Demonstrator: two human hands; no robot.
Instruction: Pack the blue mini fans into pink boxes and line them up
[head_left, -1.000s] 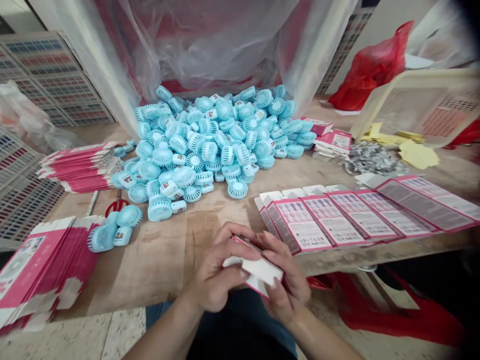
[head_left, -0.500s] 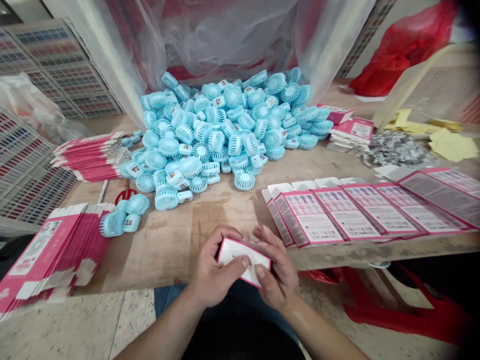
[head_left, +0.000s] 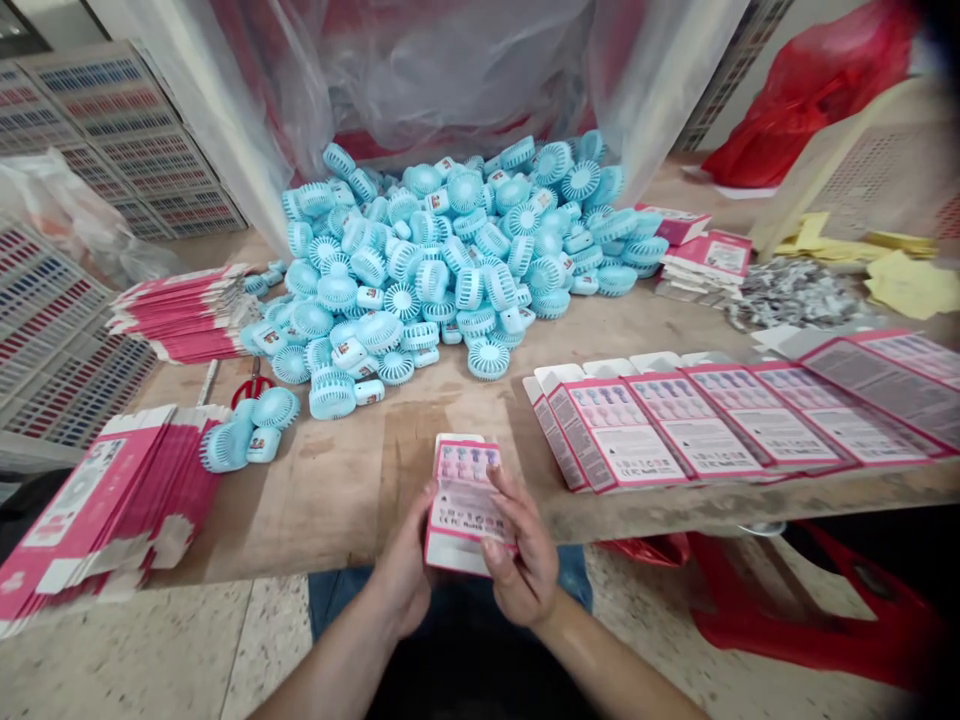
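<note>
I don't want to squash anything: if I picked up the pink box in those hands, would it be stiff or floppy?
The pink box is probably light, since it looks like thin printed card. Its straight edges suggest it's fairly stiff, though squeezing might dent it. With flat sides, it would likely slide rather than roll.

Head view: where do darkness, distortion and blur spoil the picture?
Head view: blurred black fills the top right corner; head view: the left crates lean, probably from wide-angle stretch; head view: the red bag looks soft, the finest print on the held box unreadable.
</note>
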